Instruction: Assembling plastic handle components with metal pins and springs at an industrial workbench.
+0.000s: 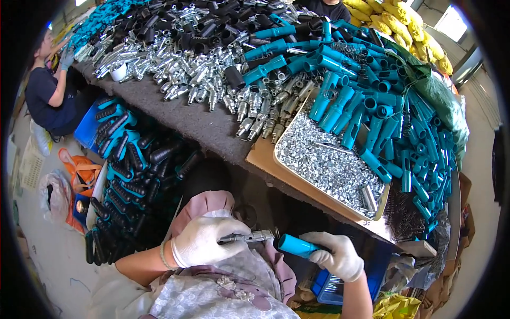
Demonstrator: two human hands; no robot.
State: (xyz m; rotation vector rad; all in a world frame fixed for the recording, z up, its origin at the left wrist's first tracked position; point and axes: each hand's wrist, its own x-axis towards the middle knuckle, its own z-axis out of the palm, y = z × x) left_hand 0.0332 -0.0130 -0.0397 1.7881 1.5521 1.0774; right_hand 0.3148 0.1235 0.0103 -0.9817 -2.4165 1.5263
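My left hand (211, 242), in a white glove, is closed around a silver metal cylindrical fitting (260, 235) that points to the right. A thin coil spring (275, 233) shows at the fitting's right end. My right hand (340, 256), gloved too, grips a teal plastic sleeve (295, 245) with its wide end toward the fitting. A small gap separates the two parts. Both hands are above my lap, over a patterned apron (223, 292). The fingertips of my left hand are partly hidden behind the fitting.
A tray (277, 157) of small metal pieces stands on the table edge (212, 139). Metal fittings (194, 74), teal sleeves (340, 109) and black sleeves (234, 32) are heaped around it. Black-and-teal handles (125, 159) pile up left. A blue bin (325, 290) sits lower right. A co-worker (53, 95) sits far left.
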